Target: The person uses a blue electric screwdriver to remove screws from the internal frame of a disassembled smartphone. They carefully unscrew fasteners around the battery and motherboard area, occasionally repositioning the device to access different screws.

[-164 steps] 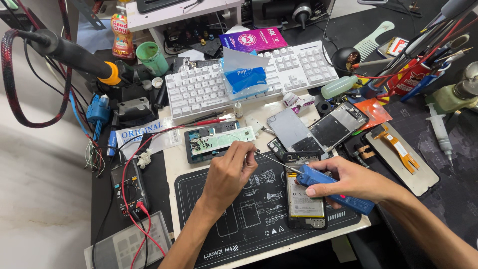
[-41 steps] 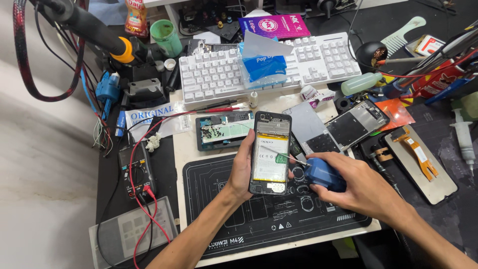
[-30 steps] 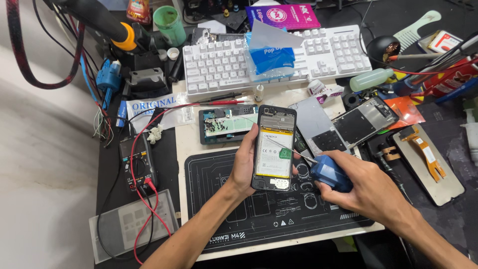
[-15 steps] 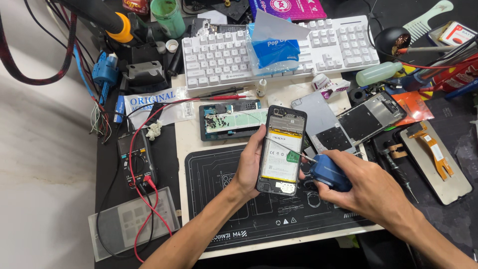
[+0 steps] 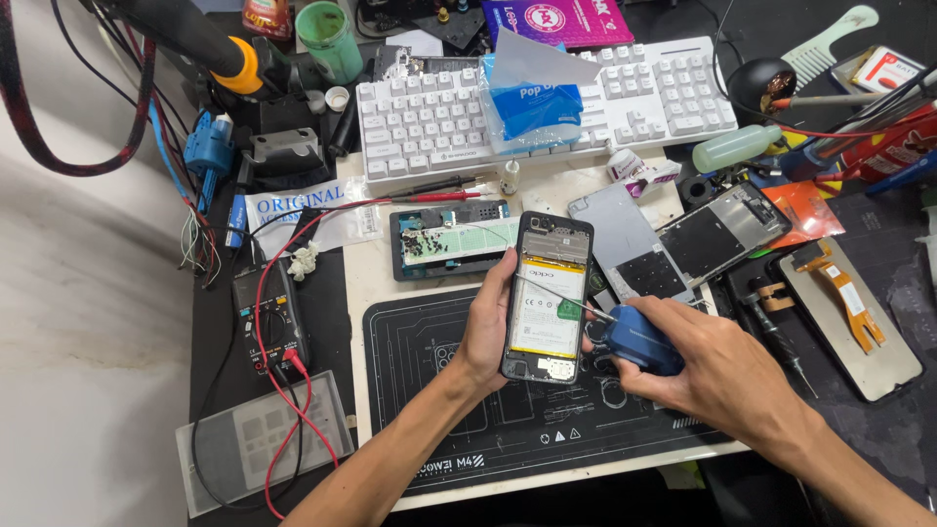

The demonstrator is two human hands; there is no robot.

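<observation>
My left hand (image 5: 488, 327) grips an opened phone (image 5: 547, 298) upright by its left edge, above the black work mat (image 5: 429, 390); the phone's back is off and a pale battery with a yellow band shows. My right hand (image 5: 717, 376) is closed around a blue-handled screwdriver (image 5: 639, 340). Its thin metal shaft slants up and left, with the tip over the upper part of the battery. The two hands sit close together at the middle of the desk.
A white keyboard (image 5: 429, 117) with a blue tissue pack (image 5: 532, 102) lies behind. Another opened phone body (image 5: 449, 239) and loose phone frames (image 5: 722, 234) sit around the mat. A multimeter with red leads (image 5: 268, 322) lies left; a screen with orange flex (image 5: 849, 303) lies right.
The phone was lifted off the mat into my left hand and now sits slightly lower. The screwdriver's shaft has come up across the phone's open back.
</observation>
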